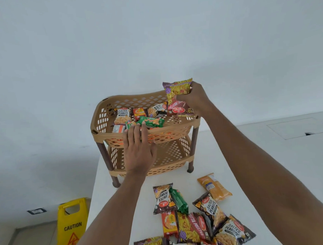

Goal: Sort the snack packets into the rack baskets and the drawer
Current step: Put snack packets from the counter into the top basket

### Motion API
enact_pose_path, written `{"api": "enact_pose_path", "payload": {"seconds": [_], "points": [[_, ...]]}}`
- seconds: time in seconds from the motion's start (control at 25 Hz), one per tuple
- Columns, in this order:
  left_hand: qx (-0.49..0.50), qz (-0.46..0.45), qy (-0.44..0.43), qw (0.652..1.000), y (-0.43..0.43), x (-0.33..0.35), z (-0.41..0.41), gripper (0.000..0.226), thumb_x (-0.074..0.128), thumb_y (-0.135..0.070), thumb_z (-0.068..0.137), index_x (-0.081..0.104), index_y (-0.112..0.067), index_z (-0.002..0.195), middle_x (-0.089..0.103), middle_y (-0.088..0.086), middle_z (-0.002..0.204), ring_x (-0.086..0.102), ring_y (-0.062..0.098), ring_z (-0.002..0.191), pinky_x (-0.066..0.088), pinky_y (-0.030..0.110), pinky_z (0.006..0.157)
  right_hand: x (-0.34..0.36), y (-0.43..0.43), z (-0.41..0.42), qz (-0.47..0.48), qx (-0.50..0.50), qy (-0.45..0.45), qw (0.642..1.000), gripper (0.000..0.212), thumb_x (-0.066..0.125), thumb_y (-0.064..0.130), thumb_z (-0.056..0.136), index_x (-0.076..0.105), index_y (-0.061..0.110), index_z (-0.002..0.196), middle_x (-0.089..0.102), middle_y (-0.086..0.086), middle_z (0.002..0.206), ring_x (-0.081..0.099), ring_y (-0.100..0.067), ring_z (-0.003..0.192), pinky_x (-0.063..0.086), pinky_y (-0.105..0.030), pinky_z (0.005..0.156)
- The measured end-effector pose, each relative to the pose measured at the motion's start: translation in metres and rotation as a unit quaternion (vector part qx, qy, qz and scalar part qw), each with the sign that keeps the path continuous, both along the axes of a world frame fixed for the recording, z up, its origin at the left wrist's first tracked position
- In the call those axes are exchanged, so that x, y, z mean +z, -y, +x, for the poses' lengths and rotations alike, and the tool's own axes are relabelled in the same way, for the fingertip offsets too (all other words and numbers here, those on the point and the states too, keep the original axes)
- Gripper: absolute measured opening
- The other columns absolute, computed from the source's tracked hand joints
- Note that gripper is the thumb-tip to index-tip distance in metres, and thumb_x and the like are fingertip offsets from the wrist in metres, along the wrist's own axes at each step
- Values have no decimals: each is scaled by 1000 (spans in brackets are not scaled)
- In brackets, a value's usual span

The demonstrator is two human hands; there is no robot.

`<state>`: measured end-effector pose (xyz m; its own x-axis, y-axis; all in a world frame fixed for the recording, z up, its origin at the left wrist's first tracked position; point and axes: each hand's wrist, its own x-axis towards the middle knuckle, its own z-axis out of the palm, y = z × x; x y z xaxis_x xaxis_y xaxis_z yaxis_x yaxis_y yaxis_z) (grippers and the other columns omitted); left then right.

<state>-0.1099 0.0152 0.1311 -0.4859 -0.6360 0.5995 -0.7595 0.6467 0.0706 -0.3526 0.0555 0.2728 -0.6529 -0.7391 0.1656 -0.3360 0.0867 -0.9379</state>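
Note:
A tan two-tier plastic rack stands on the white table [250,165]. Its top basket [100,122] holds several packets: salted peanuts [122,115], an orange packet [138,113] and a green packet [151,121]. The lower basket [171,155] looks bare. My left hand [138,150] lies flat with fingers apart on the top basket's front rim, fingertips touching the green packet. My right hand [194,98] grips a purple-and-yellow Khatta Meetha packet [177,88] above the basket's right end. A pile of loose packets [197,220] lies on the table near me. No drawer is in view.
A yellow caution sign [72,226] stands on the floor to the left of the table. A white wall rises behind the rack. An orange packet [214,186] lies apart from the pile, to the right of the rack's front leg.

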Motion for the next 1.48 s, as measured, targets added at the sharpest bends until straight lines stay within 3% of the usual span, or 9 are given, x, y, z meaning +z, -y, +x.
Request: {"api": "enact_pose_path", "payload": {"seconds": [0.12, 0.24, 0.52, 0.6, 0.72, 0.88, 1.04, 1.2, 1.48], "points": [[2, 8, 6, 1000, 1, -1, -2, 72, 51, -45, 100, 33, -6, 158, 46, 16, 153, 35, 36, 148, 22, 54, 127, -19, 37, -10, 179, -11, -55, 982, 62, 93, 13, 75, 56, 3, 123, 69, -12, 110, 67, -20, 76, 54, -33, 58], [1, 7, 5, 1000, 4, -3, -2, 72, 51, -46, 100, 33, -7, 158, 47, 16, 153, 36, 36, 148, 22, 54, 127, -38, 56, -14, 321, 29, -92, 942, 59, 94, 24, 75, 64, -6, 116, 73, -17, 108, 71, -31, 93, 61, -44, 87], [1, -10, -11, 1000, 8, -9, -6, 73, 54, -47, 99, 34, -7, 157, 49, 17, 151, 38, 36, 146, 20, 53, 127, -48, 57, 3, 395, -7, -255, 883, 112, 89, 37, 79, 19, 2, 159, 44, -23, 154, 54, -40, 135, 51, -48, 103], [1, -11, -15, 1000, 8, -10, -6, 73, 53, -47, 99, 35, -7, 157, 50, 16, 151, 39, 36, 145, 21, 53, 127, -51, 58, 2, 356, -19, -345, 868, 89, 89, 35, 80, 40, 8, 150, 55, -21, 139, 59, -39, 128, 53, -48, 95], [1, -9, -12, 1000, 7, -10, -6, 74, 52, -48, 99, 33, -7, 158, 48, 16, 152, 37, 35, 146, 20, 53, 127, -51, 58, 1, 360, 54, -350, 863, 27, 77, 30, 92, 69, 4, 95, 67, -7, 83, 71, -26, 86, 53, -33, 66], [4, 2, -5, 1000, 4, -7, -4, 76, 52, -49, 100, 31, -8, 160, 44, 16, 156, 33, 36, 149, 18, 53, 128, -58, 55, -1, 424, 107, -359, 825, 26, 51, 18, 102, 67, 5, 86, 60, -7, 81, 58, -21, 73, 38, -30, 55], [-2, -4, 11, 1000, -2, -3, 2, 76, 50, -47, 101, 27, -6, 161, 38, 18, 160, 26, 37, 153, 12, 52, 130, -57, 37, 10, 359, 109, -346, 860, 25, 47, 8, 101, 68, 3, 89, 71, -13, 92, 68, -27, 82, 53, -40, 67], [-3, 5, 1, 1000, -11, -4, 5, 72, 49, -36, 101, 23, -6, 162, 30, 18, 165, 18, 36, 157, 10, 52, 130, -65, -4, 40, 174, 13, -361, 916, 27, 42, 24, 103, 67, 16, 98, 67, 0, 97, 64, -24, 88, 48, -36, 71], [0, 64, -49, 997, -34, -17, 8, 78, 47, -26, 100, 8, -14, 166, 3, 11, 175, -5, 28, 162, 3, 58, 129, -126, -67, 76, -12, -57, -456, 888, 26, 48, 21, 103, 59, 15, 125, 56, -2, 136, 49, -20, 129, 38, -36, 110]]}}
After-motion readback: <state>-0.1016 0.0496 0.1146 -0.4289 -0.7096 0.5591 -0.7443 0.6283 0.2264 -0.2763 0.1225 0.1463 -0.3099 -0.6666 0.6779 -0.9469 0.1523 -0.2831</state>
